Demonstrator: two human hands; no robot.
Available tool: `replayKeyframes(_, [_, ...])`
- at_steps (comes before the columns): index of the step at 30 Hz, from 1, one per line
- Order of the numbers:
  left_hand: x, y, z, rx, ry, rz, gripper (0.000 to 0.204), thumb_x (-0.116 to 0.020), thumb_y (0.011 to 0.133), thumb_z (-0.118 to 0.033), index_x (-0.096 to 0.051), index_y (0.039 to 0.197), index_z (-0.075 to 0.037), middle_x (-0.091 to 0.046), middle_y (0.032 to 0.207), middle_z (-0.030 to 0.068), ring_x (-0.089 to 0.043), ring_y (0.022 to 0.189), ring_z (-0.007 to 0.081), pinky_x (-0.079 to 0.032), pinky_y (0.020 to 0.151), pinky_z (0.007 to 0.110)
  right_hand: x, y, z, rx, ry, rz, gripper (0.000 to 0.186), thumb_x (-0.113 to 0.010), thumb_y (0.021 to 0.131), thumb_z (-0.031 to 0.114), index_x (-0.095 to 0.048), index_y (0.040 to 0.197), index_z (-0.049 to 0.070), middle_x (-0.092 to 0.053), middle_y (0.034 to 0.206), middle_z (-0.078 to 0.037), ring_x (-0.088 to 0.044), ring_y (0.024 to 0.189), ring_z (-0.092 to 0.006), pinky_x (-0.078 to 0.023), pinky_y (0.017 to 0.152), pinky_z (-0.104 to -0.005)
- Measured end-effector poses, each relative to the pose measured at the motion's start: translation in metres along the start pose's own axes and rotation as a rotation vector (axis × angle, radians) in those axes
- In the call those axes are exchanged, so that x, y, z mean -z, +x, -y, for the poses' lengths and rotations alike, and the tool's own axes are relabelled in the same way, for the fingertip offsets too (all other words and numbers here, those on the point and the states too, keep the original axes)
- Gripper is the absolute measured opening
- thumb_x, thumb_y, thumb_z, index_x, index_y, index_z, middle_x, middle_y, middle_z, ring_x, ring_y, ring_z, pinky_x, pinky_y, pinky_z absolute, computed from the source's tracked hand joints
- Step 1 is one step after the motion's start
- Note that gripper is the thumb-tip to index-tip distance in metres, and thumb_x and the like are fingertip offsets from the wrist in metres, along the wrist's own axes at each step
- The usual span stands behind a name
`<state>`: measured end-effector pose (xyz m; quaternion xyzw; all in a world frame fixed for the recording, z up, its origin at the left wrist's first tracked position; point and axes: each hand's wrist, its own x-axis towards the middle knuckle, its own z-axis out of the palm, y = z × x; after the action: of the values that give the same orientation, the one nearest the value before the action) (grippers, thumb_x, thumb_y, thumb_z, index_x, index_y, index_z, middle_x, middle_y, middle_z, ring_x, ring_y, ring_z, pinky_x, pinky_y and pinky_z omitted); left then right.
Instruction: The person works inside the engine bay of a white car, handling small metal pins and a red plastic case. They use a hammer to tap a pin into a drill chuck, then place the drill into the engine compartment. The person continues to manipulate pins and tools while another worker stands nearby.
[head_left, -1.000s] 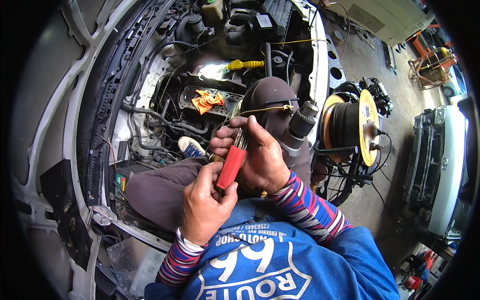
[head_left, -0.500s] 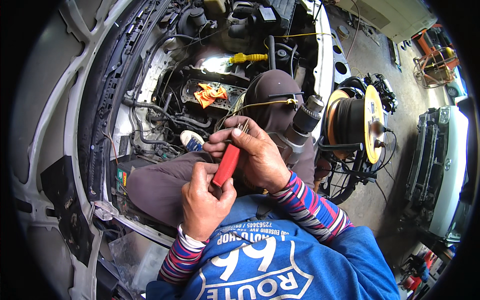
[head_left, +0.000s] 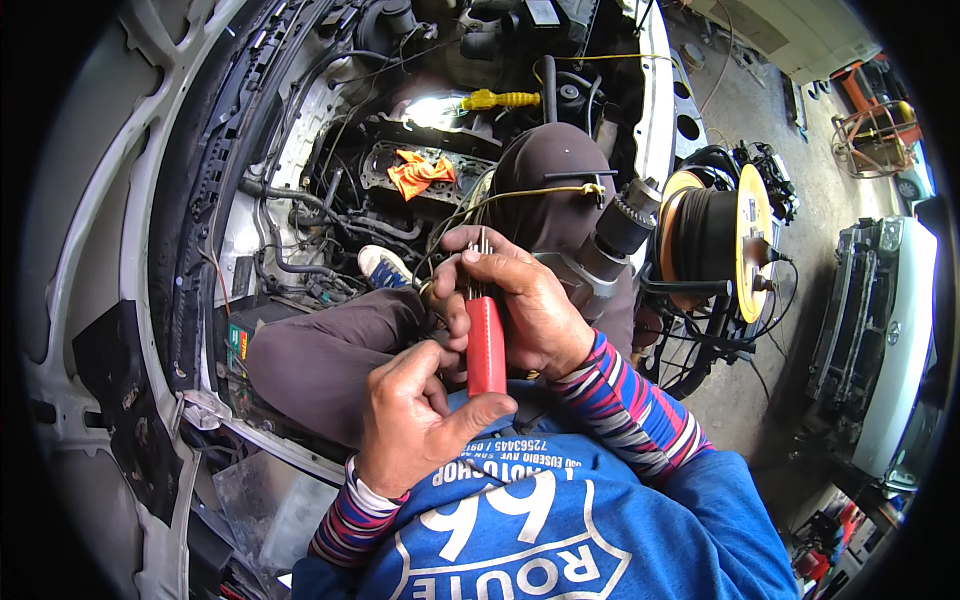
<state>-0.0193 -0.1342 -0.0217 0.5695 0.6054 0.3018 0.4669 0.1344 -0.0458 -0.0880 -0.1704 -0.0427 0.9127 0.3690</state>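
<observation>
My right hand [head_left: 525,305] is closed round a bundle of thin metal bits [head_left: 478,262] that look like drill bits, and round the top of their red pouch [head_left: 486,345]. The bits' ends stick up past my thumb. At the pouch's lower end is my left hand [head_left: 410,405], its curled fingers against the pouch's left side and its thumb stretched across just below the bottom. A power drill [head_left: 605,245] rests by my right thigh, chuck pointing up and away. Beside the chuck, a T-handled chuck key [head_left: 585,190] hangs on a yellowish cord.
I sit in a car's engine bay, legs bent. An orange cloth [head_left: 420,174] lies on the engine's metal top, near a lit yellow work lamp [head_left: 500,100]. Right of the fender stands a cable reel [head_left: 750,245]. A white bumper [head_left: 905,340] is on the floor at far right.
The red pouch has turned from tilted to nearly upright and moved slightly right. My left thumb has come off its face to below its end. More of the bits shows above the pouch.
</observation>
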Motion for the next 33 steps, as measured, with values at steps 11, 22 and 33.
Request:
replayKeyframes(11, [0.007, 0.023, -0.001, 0.114, -0.143, -0.255, 0.026, -0.064, 0.103, -0.021, -0.06, 0.089, 0.001, -0.057, 0.07, -0.0014, -0.048, 0.063, 0.0014, -0.038, 0.053, 0.023, 0.002, -0.006, 0.0, -0.051, -0.126, 0.102, 0.073, -0.033, 0.106, 0.06, -0.048, 0.137, -0.005, -0.068, 0.097, -0.016, -0.061, 0.055, -0.0195, -0.055, 0.048, -0.0319])
replayKeyframes(22, [-0.002, 0.04, -0.005, 0.112, -0.371, -0.058, 0.02, -0.064, 0.101, -0.011, -0.06, 0.089, 0.006, -0.063, 0.077, 0.0084, -0.068, 0.064, 0.0134, -0.053, 0.056, 0.025, 0.006, -0.006, -0.004, 0.143, -0.16, 0.11, 0.075, -0.028, 0.105, 0.065, -0.056, 0.12, -0.003, -0.061, 0.133, -0.029, -0.063, 0.055, -0.0209, -0.053, 0.049, -0.0303])
replayKeyframes(33, [-0.007, 0.051, -0.003, 0.173, -0.164, 0.001, 0.016, -0.074, 0.092, -0.008, -0.067, 0.086, 0.006, -0.06, 0.062, 0.0043, -0.062, 0.054, 0.0079, -0.042, 0.048, 0.022, 0.002, -0.006, -0.007, 0.124, -0.442, 0.093, 0.093, -0.025, 0.098, 0.078, -0.05, 0.135, -0.003, -0.054, 0.14, -0.022, -0.065, 0.097, -0.0164, -0.055, 0.075, -0.0268])
